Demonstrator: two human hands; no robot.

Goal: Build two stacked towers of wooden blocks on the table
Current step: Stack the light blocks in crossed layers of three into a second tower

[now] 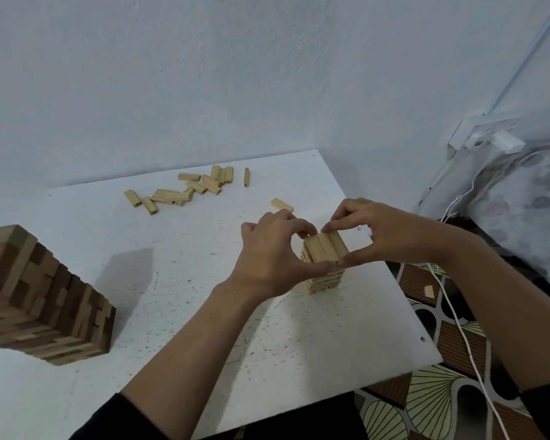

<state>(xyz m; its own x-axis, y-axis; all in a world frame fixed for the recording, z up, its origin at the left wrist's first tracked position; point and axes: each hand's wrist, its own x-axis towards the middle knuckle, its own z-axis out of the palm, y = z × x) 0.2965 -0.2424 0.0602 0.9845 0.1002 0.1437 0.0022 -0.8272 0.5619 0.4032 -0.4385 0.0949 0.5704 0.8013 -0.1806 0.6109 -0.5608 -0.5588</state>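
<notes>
Behind left hand and right hand, pale tower partly hidden.

— What do you see of the room?
— A pale blue-grey plaster wall fills everything from nine to one o'clock. A white table stands against it, in even, soft light.
— And at three?
— I see a flowered fabric, and at five o'clock a patterned floor crossed by a white cable.

Dim cool light, soft shadows, wide-angle edge distortion
</notes>
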